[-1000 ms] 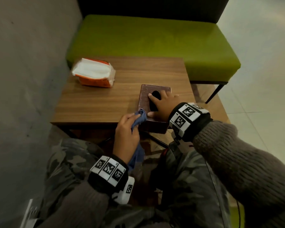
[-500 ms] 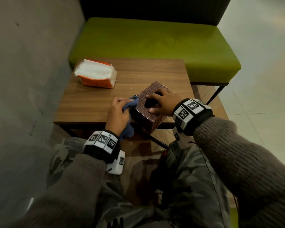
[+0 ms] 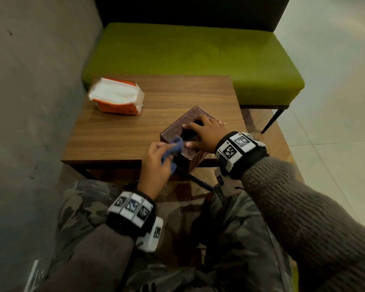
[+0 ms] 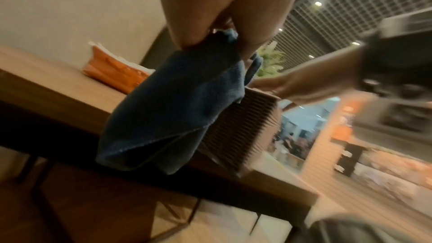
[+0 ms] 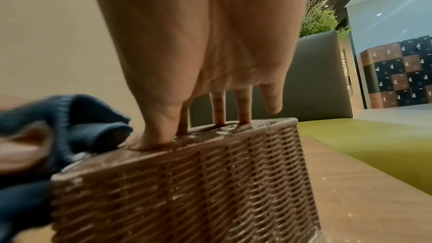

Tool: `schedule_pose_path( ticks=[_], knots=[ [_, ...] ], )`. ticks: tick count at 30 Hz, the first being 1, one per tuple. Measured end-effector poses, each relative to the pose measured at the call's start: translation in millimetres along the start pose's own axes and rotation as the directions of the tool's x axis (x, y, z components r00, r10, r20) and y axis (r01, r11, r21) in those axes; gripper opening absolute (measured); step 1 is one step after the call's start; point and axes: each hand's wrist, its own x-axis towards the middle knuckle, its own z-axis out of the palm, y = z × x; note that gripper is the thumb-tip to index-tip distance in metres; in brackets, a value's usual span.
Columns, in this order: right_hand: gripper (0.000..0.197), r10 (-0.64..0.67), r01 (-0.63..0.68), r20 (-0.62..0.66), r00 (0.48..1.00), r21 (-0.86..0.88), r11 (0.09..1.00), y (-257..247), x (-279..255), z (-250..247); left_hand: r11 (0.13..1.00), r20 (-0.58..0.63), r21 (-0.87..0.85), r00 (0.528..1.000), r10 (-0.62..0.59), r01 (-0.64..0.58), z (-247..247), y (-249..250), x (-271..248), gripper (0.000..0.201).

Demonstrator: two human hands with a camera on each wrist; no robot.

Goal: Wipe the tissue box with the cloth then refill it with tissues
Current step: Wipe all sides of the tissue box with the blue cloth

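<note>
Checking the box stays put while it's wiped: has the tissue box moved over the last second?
Yes. The tissue box has turned on the table, no longer square to its near edge.

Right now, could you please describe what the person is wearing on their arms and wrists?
Both hands, left and right, are bare. Each wrist carries a black band with white panels printed with black square marker codes, plus a white camera unit underneath. The sleeves are brownish ribbed knit.
</note>
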Motion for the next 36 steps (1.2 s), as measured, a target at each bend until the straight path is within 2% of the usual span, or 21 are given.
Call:
schedule_pose_path(
  ticks=[2,3,6,8,11,13,18,22,25,29,32,36],
  knots=[
    [0.064,-0.005,0.005,-0.008,1.0,-0.004,1.0,-0.5,-0.2,0.3,0.997,0.063,0.002,0.995,0.072,-0.072,2.7,1.7,-12.5,0.028],
    [0.064,-0.006,0.006,-0.008,1.0,-0.006,1.0,-0.9,-0.4,0.3,0.999,0.05,-0.003,0.997,0.053,-0.053,1.4,0.8,-9.0,0.028],
    [0.065,0.009,-0.009,-0.008,1.0,-0.004,1.0,-2.1,-0.6,0.5,0.994,-0.066,0.015,0.992,-0.103,0.105,-4.7,-7.4,18.5,0.029],
    [0.064,0.016,-0.017,-0.013,1.0,-0.013,1.0,-2.9,-1.6,1.0,0.991,-0.052,0.047,0.991,-0.126,0.128,-6.2,-3.0,24.4,0.029],
    [0.063,0.018,-0.019,-0.028,0.999,-0.03,0.999,-3.4,-3.3,1.1,0.997,0.132,0.079,0.991,-0.004,-0.007,-2.4,12.7,0.2,0.03],
    [0.062,0.018,-0.019,-0.028,0.999,-0.032,0.999,-3.5,-4.2,0.7,0.994,0.195,0.065,0.978,0.071,-0.085,-3.2,12.0,-9.9,0.032],
    [0.064,0.041,-0.042,-0.017,0.999,-0.016,0.999,-6.8,-5.7,1.8,0.995,-0.014,0.051,0.996,-0.089,0.089,-9.9,-1.7,19.1,0.03],
    [0.063,0.047,-0.047,-0.021,0.999,-0.016,0.999,-7.8,-7.0,2.6,1.0,0.075,0.016,0.997,0.006,-0.008,3.0,11.8,-13.5,0.028],
    [0.065,0.074,-0.075,-0.03,0.997,-0.026,0.997,-9.1,-7.7,1.9,0.997,0.056,0.001,0.996,0.074,-0.074,4.3,11.5,-22.6,0.027],
    [0.068,0.12,-0.123,-0.039,0.992,-0.084,0.989,-18.5,-7.4,1.3,0.999,-0.024,0.044,1.0,0.013,-0.012,-2.6,4.0,3.4,0.029],
    [0.073,0.116,-0.113,0.032,0.993,-0.092,0.989,-13.4,-5.1,-10.6,0.993,0.031,0.117,1.0,0.002,-0.005,-12.7,-0.4,18.2,0.034],
    [0.079,0.022,-0.013,0.098,0.995,-0.09,0.996,1.4,-9.6,-21.7,0.979,0.09,0.204,0.996,-0.009,-0.009,-26.6,-9.5,36.4,0.035]
  ],
)
